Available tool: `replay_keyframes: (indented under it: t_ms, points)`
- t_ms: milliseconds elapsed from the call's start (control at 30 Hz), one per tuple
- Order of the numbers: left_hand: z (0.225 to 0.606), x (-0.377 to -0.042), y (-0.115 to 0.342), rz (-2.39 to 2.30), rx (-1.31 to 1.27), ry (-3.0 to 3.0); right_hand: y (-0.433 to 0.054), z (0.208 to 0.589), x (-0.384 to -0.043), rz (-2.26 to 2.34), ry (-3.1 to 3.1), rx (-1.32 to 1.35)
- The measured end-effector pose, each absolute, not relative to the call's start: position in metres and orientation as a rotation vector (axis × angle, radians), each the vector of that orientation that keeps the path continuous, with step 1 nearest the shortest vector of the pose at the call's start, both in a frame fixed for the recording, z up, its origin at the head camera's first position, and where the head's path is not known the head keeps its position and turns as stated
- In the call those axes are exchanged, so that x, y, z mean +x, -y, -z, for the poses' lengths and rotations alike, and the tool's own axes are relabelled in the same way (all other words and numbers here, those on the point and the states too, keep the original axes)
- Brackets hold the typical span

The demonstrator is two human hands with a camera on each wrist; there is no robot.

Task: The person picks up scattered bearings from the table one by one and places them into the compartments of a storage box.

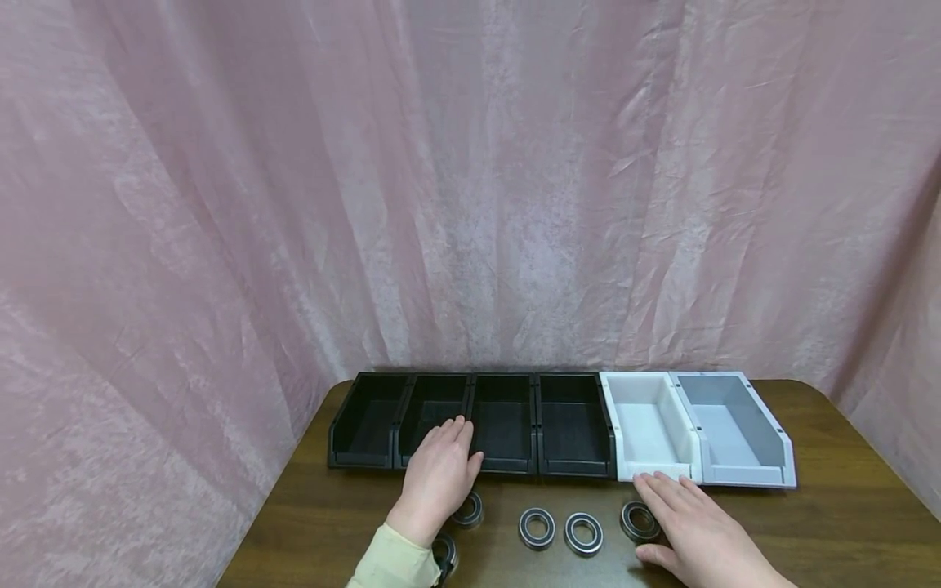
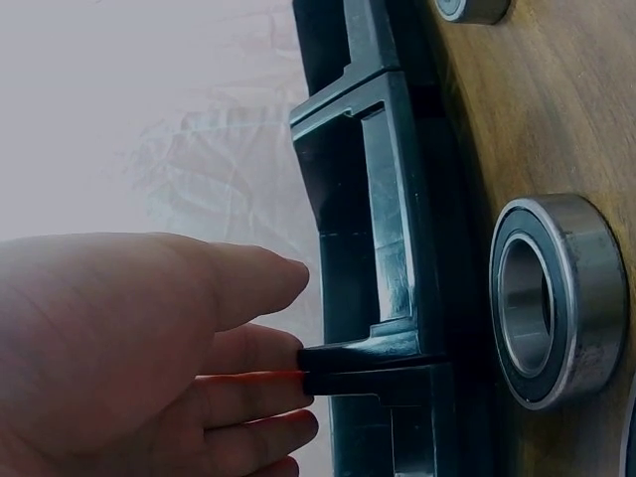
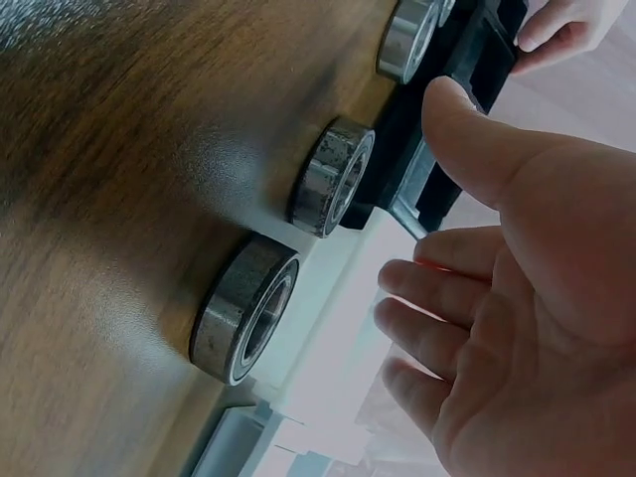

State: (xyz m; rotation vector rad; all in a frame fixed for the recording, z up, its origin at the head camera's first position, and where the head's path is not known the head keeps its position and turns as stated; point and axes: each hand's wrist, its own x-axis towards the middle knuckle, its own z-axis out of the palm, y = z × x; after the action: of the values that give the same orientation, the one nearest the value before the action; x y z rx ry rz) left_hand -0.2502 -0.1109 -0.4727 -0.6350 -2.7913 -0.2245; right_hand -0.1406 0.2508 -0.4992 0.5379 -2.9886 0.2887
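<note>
My left hand, fingers nearly straight, hovers in front of the black bins and holds nothing. Close below it lie a ball bearing and another bearing, both partly covered by the hand and sleeve. On the right, my right hand is held over the table with its fingers extended and nothing in the palm. Beside its thumb lies a dark-rimmed bearing. Between the hands, two metal bearings rest flat, a left one and a right one.
Several black bins stand in a row at the table's back, joined by a white bin and a grey bin on the right. Behind them hangs a pink curtain. The table is brown wood.
</note>
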Motion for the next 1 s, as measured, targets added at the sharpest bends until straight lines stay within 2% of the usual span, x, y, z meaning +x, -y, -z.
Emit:
replay_keyframes:
  t_ms: [1000]
  points:
    - [0.474, -0.250, 0.111, 0.243, -0.624, 2.800, -0.259, 0.516, -0.154, -0.413, 3.091, 0.505]
